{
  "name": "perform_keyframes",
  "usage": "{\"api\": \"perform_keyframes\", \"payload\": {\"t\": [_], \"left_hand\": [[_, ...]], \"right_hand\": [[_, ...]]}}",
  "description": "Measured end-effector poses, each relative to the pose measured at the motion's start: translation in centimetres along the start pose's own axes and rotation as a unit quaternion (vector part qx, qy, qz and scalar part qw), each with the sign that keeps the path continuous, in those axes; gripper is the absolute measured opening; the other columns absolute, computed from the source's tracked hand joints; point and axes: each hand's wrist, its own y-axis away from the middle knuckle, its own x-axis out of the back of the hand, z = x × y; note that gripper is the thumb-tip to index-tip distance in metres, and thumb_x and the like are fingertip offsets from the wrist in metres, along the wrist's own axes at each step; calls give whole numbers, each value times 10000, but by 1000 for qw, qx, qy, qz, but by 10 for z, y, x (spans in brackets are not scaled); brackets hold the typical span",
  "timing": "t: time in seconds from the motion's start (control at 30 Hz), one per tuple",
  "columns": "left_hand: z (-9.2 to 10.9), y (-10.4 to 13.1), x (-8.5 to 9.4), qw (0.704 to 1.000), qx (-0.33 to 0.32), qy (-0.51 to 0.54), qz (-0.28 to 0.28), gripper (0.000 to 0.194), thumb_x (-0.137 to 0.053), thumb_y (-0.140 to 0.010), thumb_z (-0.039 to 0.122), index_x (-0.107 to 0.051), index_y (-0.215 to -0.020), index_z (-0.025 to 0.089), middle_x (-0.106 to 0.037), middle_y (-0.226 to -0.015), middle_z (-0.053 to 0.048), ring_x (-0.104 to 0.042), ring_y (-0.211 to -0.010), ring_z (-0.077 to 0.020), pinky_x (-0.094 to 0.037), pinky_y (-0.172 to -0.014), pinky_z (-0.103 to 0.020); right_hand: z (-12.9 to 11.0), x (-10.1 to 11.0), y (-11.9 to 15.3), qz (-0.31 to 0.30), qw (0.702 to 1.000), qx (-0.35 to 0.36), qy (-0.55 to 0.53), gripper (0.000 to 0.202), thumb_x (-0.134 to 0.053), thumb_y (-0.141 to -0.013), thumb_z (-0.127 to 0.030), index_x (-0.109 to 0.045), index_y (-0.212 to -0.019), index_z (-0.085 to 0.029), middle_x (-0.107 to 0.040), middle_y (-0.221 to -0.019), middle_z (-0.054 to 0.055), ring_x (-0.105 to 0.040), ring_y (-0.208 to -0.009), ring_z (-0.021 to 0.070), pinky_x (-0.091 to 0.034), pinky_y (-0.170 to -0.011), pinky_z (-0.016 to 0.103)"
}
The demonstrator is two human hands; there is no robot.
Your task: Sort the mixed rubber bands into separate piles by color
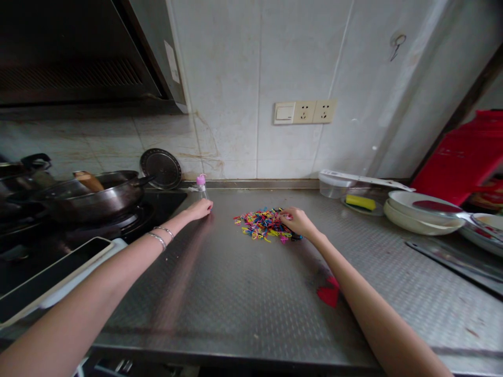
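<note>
A metal counter (236,293) stretches away from its front edge to a tiled wall (228,104). Toward its back, right of the middle, lies a loose, flat pile of colorful bands (259,222), well apart from the front edge, with a broad width of bare metal between them. The right hand (298,222) reaches in from the right, fingers narrowed and fingertips down at the pile's right side; whether they grip any bands, I cannot tell. The left hand (201,208) is left of the pile, its fingers curled in narrow, in front of a small clear bottle (201,182) with a pink top near the wall. Bare metal also separates this hand from the pile.

To the left, the counter meets a black stove (168,203) holding a metal pan (98,201). A red scrap (329,292) lies beside the right forearm. Along the right, a clear tub (332,187), a yellow sponge (360,202) and stacked white bowls (416,222) bound the working space.
</note>
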Motion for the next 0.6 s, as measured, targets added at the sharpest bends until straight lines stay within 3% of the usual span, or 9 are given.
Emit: {"api": "perform_keyframes", "payload": {"t": [0.1,0.17,0.27,0.37,0.5,0.6], "left_hand": [[8,-3,-5,999,-4,27,31,113,-484,-685,115,-596,-691,129,-601,-711,-66,-525,-633,-129,-361,-606,-214],[25,-6,-9,996,-24,60,58,140,-471,-696,117,-608,-722,122,-611,-724,-70,-533,-654,-137,-377,-625,-222],[68,-11,-16,987,-63,122,87,185,-468,-700,119,-621,-805,112,-625,-769,-70,-549,-701,-142,-403,-672,-230],[119,-12,-21,967,-156,162,120,227,-500,-727,186,-622,-907,119,-618,-932,-90,-551,-858,-162,-408,-782,-250],[167,-8,-25,939,-266,189,105,267,-483,-772,237,-605,-996,154,-606,-1050,-78,-533,-976,-163,-381,-882,-272],[177,-2,-26,935,-299,172,86,258,-543,-716,214,-633,-952,160,-613,-1045,-77,-535,-979,-179,-369,-904,-293]], "right_hand": [[-1,-5,-1,-25,998,50,-17,277,-491,-767,-330,-661,-914,-168,-645,-898,69,-570,-837,162,-390,-800,249],[-1,-9,0,-29,997,73,-17,271,-513,-756,-325,-660,-918,-165,-643,-876,69,-568,-818,161,-391,-796,258],[-3,-13,0,-3,995,94,-16,281,-509,-762,-292,-645,-970,-162,-629,-909,80,-555,-850,163,-381,-818,272],[-8,-14,1,16,992,122,-25,312,-484,-789,-315,-623,-1034,-181,-611,-976,86,-535,-911,170,-374,-835,284],[-9,-12,2,-27,982,184,-22,324,-532,-762,-387,-631,-1018,-215,-621,-968,65,-531,-925,176,-370,-849,289],[0,-11,3,-22,988,150,8,276,-493,-795,-349,-639,-993,-224,-629,-938,55,-538,-891,167,-380,-824,270]]}}
